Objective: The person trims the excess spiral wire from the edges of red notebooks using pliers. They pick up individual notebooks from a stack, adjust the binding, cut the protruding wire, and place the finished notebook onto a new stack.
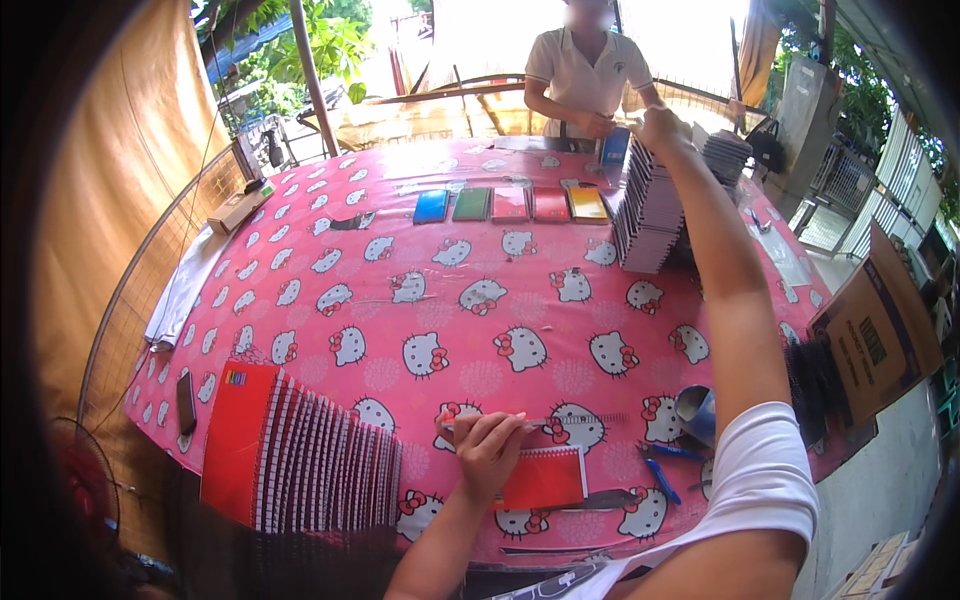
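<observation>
My left hand [490, 448] is closed around a thin, blurred spiral binding coil [590, 418] that sticks out to the right of the fingers. Just below it lies a small red spiral notebook [545, 480], partly covered by that hand. Far across the table, my right hand [662, 130] reaches to the top of a tall stack of notebooks [648, 215]; its fingers are too small and hidden to read. Beside it, a person [588, 75] opposite has a hand at a blue notebook [615, 147].
A long row of red spiral notebooks [300, 450] stands at the near left. Several coloured notebooks [510, 204] lie across the back. Blue-handled pliers [662, 480], a roll [696, 412] and a cardboard box [870, 340] are at the right. A phone [186, 403] rests at the left edge.
</observation>
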Available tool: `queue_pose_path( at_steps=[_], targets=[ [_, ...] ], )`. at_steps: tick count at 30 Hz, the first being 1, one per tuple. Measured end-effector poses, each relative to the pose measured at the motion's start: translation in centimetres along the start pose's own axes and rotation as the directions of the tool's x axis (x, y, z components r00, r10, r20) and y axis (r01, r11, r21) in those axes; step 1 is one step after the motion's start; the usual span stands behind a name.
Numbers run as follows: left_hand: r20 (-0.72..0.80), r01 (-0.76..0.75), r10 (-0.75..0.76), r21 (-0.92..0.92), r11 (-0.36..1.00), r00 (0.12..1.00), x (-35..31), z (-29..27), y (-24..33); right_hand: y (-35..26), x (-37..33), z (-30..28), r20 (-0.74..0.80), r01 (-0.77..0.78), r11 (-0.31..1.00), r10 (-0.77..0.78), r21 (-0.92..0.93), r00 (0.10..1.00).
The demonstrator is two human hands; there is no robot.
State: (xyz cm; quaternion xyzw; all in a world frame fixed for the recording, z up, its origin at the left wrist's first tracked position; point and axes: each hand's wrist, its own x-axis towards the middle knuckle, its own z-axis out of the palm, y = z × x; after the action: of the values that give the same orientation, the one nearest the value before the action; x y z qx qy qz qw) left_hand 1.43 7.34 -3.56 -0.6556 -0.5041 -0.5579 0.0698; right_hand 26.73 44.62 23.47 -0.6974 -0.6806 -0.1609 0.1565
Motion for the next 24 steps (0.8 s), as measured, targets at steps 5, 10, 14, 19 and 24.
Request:
queue_pose_path(
  at_steps=[5, 10, 14, 19, 24],
  targets=[
    [-0.014, -0.060, 0.062, 0.073, 0.995, 0.998, -0.1, -0.4, -0.3, -3.8, -12.2, -3.8, -0.293, 0.404, 0.626, -0.278, 0.667, 0.915],
    [-0.022, -0.110, 0.110, -0.014, 0.994, 0.994, 0.8, -1.5, 1.2, -4.7, -35.3, 0.8, 0.075, 0.597, 0.396, -0.869, 0.698, 0.489],
    [0.019, -0.021, 0.022, -0.034, 0.999, 1.000, 1.0, -2.7, 4.1, -2.7, -40.2, 1.6, 0.300, -0.037, 0.395, -0.631, 0.918, 0.716],
    [0.109, 0.041, -0.045, 0.034, 0.999, 0.993, -0.7, -4.2, 8.5, -1.2, -44.2, -1.1, -0.039, 0.323, 0.435, -0.546, 0.840, 0.837],
    [0.208, 0.134, -0.144, 0.064, 0.989, 0.967, -2.2, -3.6, 8.8, -0.6, -45.6, 1.2, 0.041, 0.277, 0.539, -0.503, 0.796, 0.863]
  ],
)
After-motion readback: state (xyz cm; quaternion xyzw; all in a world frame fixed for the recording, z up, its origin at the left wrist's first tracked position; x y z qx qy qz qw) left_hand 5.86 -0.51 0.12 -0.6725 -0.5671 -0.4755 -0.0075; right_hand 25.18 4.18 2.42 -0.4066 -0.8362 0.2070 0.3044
